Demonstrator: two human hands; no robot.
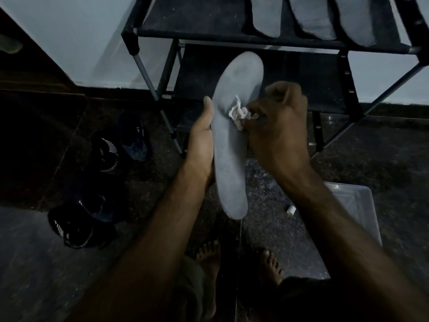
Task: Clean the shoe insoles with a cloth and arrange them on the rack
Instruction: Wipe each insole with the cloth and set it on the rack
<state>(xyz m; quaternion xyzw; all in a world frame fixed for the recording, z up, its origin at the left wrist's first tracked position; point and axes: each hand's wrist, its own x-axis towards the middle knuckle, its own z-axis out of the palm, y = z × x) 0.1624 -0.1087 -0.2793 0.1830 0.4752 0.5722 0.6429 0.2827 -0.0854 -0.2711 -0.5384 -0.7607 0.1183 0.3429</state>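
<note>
A long grey insole [232, 145] stands upright in front of me, toe end up. My left hand [201, 140] holds it along its left edge, thumb up the side and fingers hidden behind. My right hand [278, 126] grips a small crumpled white cloth [238, 112] and presses it onto the middle of the insole. Behind stands a black shoe rack [232, 36] with dark fabric shelves. Three grey insoles [311, 17] lie side by side on its upper shelf, at the right.
Dark shoes [79, 226] lie scattered on the floor at the left, with another pair [120, 145] nearer the rack. A clear plastic box [357, 210] sits on the floor at the right, a small white object [290, 209] beside it. My bare feet [209, 259] stand below.
</note>
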